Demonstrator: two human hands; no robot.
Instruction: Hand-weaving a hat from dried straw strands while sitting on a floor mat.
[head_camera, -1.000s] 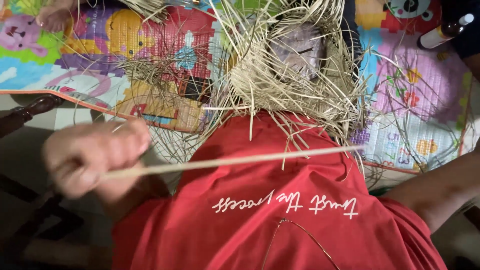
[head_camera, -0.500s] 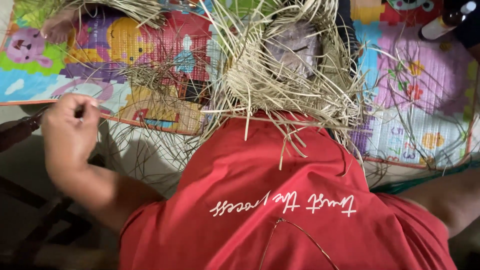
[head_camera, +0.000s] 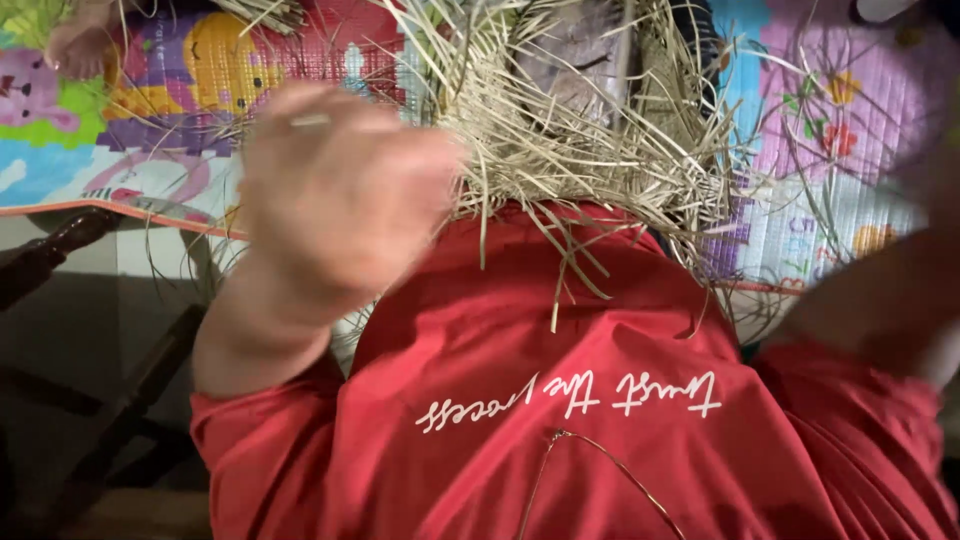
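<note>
Fingers (head_camera: 400, 165) of left hand (head_camera: 335, 195) against straw bundle (head_camera: 600, 150) edge, above red shirt (head_camera: 560, 400).

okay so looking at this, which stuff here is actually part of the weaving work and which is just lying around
In use:
- straw weave, a bristly half-woven mass of pale strips at the person's front
- left hand, raised and blurred, beside the weave
- right forearm, reaching toward it; the hand is out of view

Lying about:
- colourful play mat
- loose strips on the mat
- dark wooden frame
</note>
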